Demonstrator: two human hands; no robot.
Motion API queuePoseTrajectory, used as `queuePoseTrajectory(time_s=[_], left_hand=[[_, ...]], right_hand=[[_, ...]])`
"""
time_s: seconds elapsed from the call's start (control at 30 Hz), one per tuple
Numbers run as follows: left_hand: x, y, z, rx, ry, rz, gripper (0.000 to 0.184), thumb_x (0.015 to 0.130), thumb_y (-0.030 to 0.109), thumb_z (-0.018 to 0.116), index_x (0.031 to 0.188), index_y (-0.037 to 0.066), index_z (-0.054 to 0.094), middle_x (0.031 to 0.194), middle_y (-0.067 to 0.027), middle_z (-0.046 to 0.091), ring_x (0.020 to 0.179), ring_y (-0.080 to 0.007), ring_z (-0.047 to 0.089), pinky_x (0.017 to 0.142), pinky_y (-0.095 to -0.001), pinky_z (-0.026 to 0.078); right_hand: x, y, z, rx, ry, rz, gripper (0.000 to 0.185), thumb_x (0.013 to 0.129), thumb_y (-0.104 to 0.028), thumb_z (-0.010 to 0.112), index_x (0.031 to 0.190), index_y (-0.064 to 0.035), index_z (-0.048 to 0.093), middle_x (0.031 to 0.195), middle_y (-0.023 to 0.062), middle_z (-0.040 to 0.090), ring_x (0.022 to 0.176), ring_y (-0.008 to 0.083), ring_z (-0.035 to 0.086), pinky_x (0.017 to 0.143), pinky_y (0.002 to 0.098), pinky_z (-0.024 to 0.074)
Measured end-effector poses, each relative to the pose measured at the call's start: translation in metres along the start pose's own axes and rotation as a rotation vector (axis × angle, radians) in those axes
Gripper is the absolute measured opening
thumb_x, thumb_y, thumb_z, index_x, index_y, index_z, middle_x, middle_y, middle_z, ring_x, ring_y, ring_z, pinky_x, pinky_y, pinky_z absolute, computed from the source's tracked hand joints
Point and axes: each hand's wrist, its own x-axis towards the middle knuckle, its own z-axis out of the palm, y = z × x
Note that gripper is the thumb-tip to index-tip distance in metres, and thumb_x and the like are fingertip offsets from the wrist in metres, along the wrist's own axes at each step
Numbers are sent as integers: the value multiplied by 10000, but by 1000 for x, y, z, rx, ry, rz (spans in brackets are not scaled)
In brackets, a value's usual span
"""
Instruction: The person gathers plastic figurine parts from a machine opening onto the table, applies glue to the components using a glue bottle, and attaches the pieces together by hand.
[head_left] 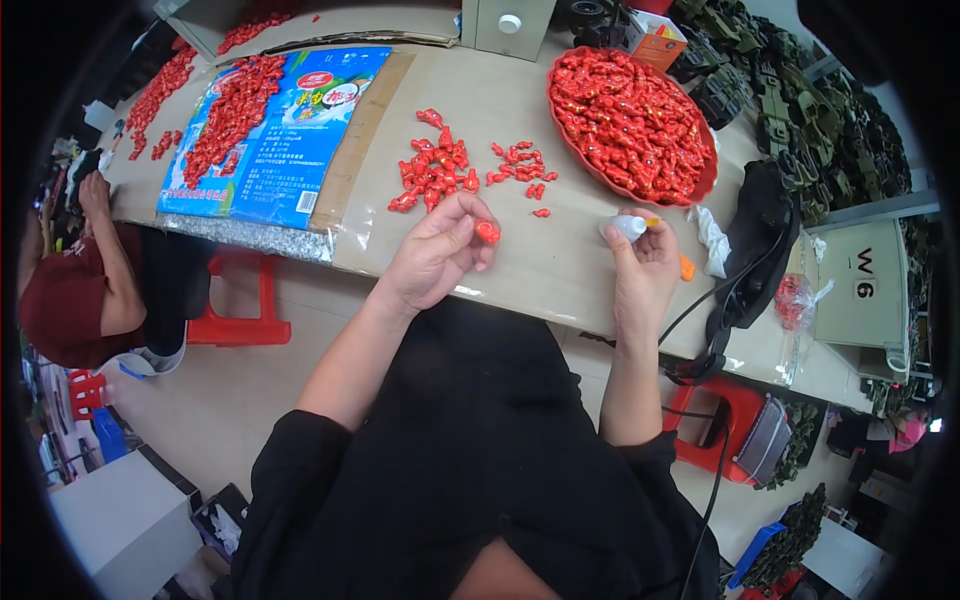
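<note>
My left hand (440, 252) pinches a small red molded piece (487, 232) between thumb and fingers, above the table's front edge. In my right hand (645, 268) is a small white squeeze bottle (628, 227) with a yellow tip (653, 222). An orange cap-like piece (687, 267) shows just beside that hand. Beyond my left hand lies a pile of red figure-shaped pieces (432, 168), and to its right a looser scatter of small red parts (520, 160). A red scalloped bowl (712, 182) heaped with similar red pieces stands behind my right hand.
A blue printed cardboard sheet (330, 130) carries more red pieces on the left. Crumpled white tissue (711, 240) and a black strap-like bundle (755, 245) lie right of my hand. Another person (85, 270) sits at the far left. Red stools (245, 310) stand below the table.
</note>
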Motion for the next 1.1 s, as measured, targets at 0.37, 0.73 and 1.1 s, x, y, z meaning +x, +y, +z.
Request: queuePoseTrajectory(time_s=[0.37, 0.73, 1.1], left_hand=[[1, -4, 18, -205, 26, -83, 140, 910, 191, 414, 962, 65, 445, 813, -55, 475, 688, -142, 439, 600, -266, 362], [-5, -13, 14, -194, 14, -107, 162, 911, 193, 418, 999, 57, 437, 835, -53, 497, 693, -137, 444, 601, -263, 365], [-7, -13, 13, -169, -12, -100, 146, 910, 192, 429, 984, 66, 440, 830, -40, 505, 686, -125, 455, 596, -254, 368]], right_hand=[[0, 2, 2, -369, -29, -90, 310, 717, -44, 676, 972, 23, 514, 891, 69, 560, 819, 138, 539, 749, 260, 426], [-25, -24, 38, -694, -201, -371, 132, 760, -56, 603, 866, 16, 567, 778, 153, 533, 659, 283, 570, 584, 357, 462], [-12, -13, 49, -583, -376, -54, 144, 789, -52, 572, 901, 36, 556, 784, 163, 573, 685, 239, 599, 589, 319, 475]])
